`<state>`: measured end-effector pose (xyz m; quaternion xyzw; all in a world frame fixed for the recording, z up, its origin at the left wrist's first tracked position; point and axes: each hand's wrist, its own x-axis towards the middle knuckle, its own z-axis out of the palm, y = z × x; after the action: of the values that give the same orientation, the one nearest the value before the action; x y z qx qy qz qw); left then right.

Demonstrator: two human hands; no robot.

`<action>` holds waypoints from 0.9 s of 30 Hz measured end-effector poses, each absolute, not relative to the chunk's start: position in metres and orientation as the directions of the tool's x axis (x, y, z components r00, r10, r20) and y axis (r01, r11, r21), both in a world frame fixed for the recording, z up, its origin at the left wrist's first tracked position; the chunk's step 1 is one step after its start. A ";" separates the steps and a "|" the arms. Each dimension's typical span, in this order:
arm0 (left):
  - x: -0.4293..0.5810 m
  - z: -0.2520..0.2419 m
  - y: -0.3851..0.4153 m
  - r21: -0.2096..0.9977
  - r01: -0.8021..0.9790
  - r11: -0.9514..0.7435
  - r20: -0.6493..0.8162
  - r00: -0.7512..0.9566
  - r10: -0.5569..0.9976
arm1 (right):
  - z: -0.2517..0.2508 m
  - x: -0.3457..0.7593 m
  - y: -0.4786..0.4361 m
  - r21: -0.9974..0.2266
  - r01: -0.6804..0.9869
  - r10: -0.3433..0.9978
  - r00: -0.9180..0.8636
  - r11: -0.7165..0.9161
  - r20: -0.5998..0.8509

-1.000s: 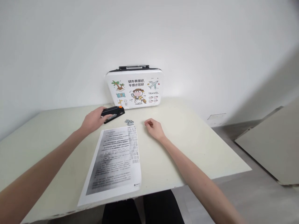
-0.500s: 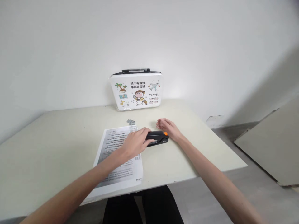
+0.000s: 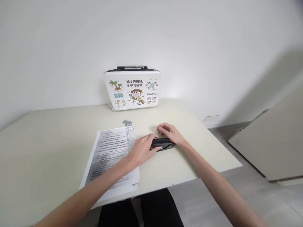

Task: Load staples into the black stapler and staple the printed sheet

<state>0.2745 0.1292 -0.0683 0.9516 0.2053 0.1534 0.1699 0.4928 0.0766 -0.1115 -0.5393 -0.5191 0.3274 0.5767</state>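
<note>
Gripping the stapler [image 3: 163,144], the left hand [image 3: 141,152] meets the loosely open right hand [image 3: 169,132] at its far end.

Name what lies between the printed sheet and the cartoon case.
Head view: a few loose staple strips lie just beyond the printed sheet's far edge, well short of the case; otherwise bare table.

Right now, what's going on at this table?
A person's left hand grips a black stapler lying on the pale table, just right of a printed sheet. The right hand rests at the stapler's orange end. Loose staple strips lie beyond the sheet, and a cartoon case stands against the wall.
</note>
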 end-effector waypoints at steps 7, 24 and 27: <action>0.255 -0.073 0.144 0.472 0.300 -0.829 0.260 0.851 0.456 | -0.117 0.491 0.069 -0.962 0.223 0.917 0.328 0.160 0.228; 0.205 -0.080 0.166 0.442 0.260 -0.858 0.269 0.875 0.403 | -0.100 0.486 0.059 -0.992 0.035 0.973 0.196 0.117 0.122; 0.191 -0.084 0.168 0.443 0.250 -0.861 0.264 0.881 0.392 | -0.099 0.486 0.059 -0.993 0.053 0.979 0.168 0.106 0.114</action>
<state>0.1912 0.1683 -0.0840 0.9485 0.1693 0.1753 0.2021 0.4860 0.0586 -0.0993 -0.5231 -0.4931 0.4160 0.5569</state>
